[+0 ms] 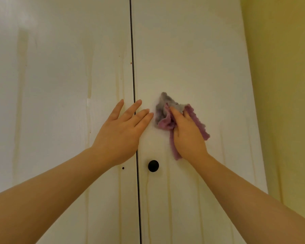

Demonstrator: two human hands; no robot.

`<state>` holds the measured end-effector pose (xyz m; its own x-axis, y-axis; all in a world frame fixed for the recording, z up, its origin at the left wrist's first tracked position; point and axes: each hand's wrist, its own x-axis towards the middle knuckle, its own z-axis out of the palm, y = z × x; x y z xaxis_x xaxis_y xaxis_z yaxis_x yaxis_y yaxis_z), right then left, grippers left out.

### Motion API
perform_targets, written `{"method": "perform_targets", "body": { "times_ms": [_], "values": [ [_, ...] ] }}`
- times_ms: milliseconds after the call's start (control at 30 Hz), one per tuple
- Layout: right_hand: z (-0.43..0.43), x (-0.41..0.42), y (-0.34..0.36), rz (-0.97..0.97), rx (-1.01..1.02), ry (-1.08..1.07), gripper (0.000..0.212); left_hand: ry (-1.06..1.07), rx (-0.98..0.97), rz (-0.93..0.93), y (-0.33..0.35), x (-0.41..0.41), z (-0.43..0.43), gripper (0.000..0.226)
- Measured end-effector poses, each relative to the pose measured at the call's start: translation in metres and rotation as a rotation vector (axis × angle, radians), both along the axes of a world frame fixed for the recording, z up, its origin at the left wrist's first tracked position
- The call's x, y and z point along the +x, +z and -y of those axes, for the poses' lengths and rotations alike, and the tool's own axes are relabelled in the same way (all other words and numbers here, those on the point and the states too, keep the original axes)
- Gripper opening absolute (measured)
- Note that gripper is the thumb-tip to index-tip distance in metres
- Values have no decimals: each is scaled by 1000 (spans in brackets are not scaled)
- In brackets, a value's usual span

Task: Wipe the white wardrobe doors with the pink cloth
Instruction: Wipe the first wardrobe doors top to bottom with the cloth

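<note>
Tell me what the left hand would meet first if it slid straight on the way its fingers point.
Probably the cloth gripped by the right hand: the left hand's fingers point up and right, and the cloth lies just beyond its lower fingertips. The upper fingers might pass above it.

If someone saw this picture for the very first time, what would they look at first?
Probably the crumpled pink cloth, bunched in the right hand against the right white wardrobe door, just above a round black knob. Next comes the left hand, its straight fingers spread across the dark gap between the doors. Yellowish streaks run down the left white wardrobe door.
</note>
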<state>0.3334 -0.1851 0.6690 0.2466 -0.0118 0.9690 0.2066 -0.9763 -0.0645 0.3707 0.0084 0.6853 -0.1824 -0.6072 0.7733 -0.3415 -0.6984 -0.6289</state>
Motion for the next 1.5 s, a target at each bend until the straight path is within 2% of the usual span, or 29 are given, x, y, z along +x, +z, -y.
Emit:
{"method": "perform_targets", "body": {
  "times_ms": [33,167,200,300,333,367,500,533,633,667,800,833,933,967,1000,1133,1167,1267,1300,1333,1400,1467,1500],
  "values": [
    [-5,0,-6,24,6,2,51,-7,-12,-2,0,-1,2,56],
    [-4,-5,-49,-1,-350,-10,46,-30,0,5,-2,0,4,54],
    [2,-8,-42,-3,-359,-30,46,-20,5,8,-1,2,5,54],
    [13,-10,-8,-13,-10,-41,52,2,-28,-16,3,6,9,52],
    [9,-10,-4,-8,76,-52,53,3,-47,-25,3,6,10,51],
    [0,-13,-4,-10,81,-59,52,-1,-58,-29,3,6,13,51],
    [3,-12,-32,-52,-302,-5,48,-18,-27,1,-1,4,19,52],
    [11,-15,-25,-68,-221,-7,45,-15,-22,9,-1,4,20,51],
    [27,-7,-7,0,204,20,48,-3,-16,3,-2,4,23,53],
    [18,-8,-9,-10,189,-11,52,-3,-10,-1,-3,4,25,54],
    [4,-7,-46,-43,-286,36,48,-40,9,-6,-7,5,34,52],
    [13,-9,-43,-55,-277,21,48,-43,16,0,-8,5,35,51],
    [36,-6,-20,14,192,-2,49,-38,18,10,-7,6,41,51],
    [34,-3,-19,30,283,-36,52,-40,6,1,-7,6,43,51],
    [25,-3,-22,18,289,-47,55,-46,-8,-5,-6,6,45,51],
    [16,-5,-59,-60,-164,-42,56,-81,-38,-11,-3,4,54,50],
    [28,-7,-57,-68,-166,-87,59,-82,-37,-5,-2,4,56,50],
    [62,-8,-33,-12,223,-156,72,-76,-45,2,1,2,64,50],
    [63,-7,-31,18,287,-154,73,-79,-49,-1,1,2,67,49],
    [54,-9,-33,29,274,-127,71,-81,-50,-1,1,2,70,49],
    [38,-7,-50,-5,75,-99,63,-84,-37,4,1,1,77,48],
    [37,-8,-63,-24,-117,-165,65,-95,-18,18,0,0,84,49],
    [48,-10,-57,-14,-98,-194,68,-101,-11,25,0,-1,89,49]
  ]
}}
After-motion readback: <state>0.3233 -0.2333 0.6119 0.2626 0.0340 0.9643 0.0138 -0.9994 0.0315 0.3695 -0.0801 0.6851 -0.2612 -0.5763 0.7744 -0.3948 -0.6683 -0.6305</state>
